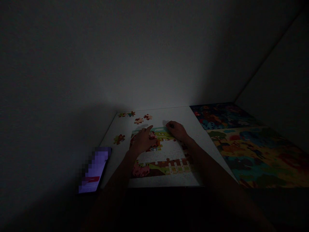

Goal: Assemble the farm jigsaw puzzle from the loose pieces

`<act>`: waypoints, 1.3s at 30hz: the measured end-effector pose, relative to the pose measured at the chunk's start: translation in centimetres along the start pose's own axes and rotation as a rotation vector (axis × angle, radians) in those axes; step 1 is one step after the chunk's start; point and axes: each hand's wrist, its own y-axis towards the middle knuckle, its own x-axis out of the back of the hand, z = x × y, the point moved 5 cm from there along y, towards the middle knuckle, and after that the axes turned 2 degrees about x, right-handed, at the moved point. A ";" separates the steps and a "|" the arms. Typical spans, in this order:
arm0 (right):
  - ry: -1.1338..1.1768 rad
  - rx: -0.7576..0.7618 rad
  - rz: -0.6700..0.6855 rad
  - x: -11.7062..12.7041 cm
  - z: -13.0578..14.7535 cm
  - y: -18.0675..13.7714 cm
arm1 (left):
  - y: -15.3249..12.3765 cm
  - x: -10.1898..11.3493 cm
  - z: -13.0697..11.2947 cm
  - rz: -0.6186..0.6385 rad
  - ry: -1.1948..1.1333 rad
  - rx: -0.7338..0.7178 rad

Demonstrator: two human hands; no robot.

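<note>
A partly joined jigsaw puzzle [156,166] with a farm picture lies on a white board. Its border is linked together, with a bare gap in the middle and right of the inside. My left hand [142,141] rests on the puzzle's upper left part, fingers stretched out and spread. At the upper right corner of the puzzle is my right hand [178,130], its fingers curled into a pinch. A small dark patch shows at those fingertips; whether it is a piece or shadow I cannot make out. My right forearm hides part of the puzzle's right side.
Loose puzzle pieces [138,120] lie beyond the puzzle, and another loose piece [119,139] is left of it. A lit phone [95,170] sits at the board's left edge. Two colourful pictures, one dark [222,114] and one yellow [256,154], lie on the right. Walls stand behind.
</note>
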 end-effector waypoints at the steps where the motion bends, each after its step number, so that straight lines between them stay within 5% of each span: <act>1: -0.004 -0.001 0.002 0.0 0.1 0.0 | -0.2 -0.1 -0.3 0.009 -0.001 -0.010; 19: 0.029 0.016 -0.003 0.4 0.5 -0.3 | -1.9 -1.4 -4.3 0.101 -0.134 -0.199; 39: -0.006 0.017 0.002 0.3 0.6 -0.1 | -1.9 -3.1 -4.2 0.071 -0.137 -0.316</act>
